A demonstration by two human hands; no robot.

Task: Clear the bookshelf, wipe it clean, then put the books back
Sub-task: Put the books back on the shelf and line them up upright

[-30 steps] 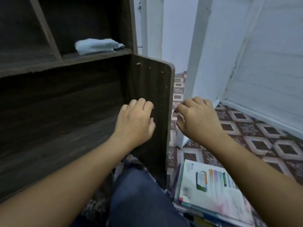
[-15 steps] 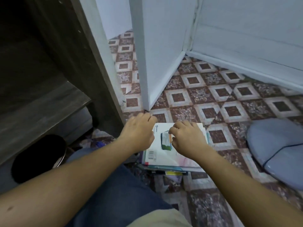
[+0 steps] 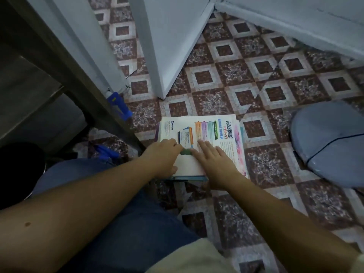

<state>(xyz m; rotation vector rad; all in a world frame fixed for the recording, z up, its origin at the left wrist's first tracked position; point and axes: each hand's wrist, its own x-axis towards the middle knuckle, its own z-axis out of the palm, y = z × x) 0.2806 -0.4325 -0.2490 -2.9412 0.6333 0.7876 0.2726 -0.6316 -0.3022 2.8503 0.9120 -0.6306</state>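
Books [image 3: 188,177] sit stacked on the tiled floor [image 3: 232,71], just right of the shelf [image 3: 65,67] side panel, near my knee. My left hand [image 3: 163,157] curls its fingers over the top book [image 3: 218,131] at its near-left corner, thumb at the near edge, pinching it. My right hand [image 3: 215,163] lies flat on the cover, fingers straight and slightly apart. Grey cushion [image 3: 331,142] far right.
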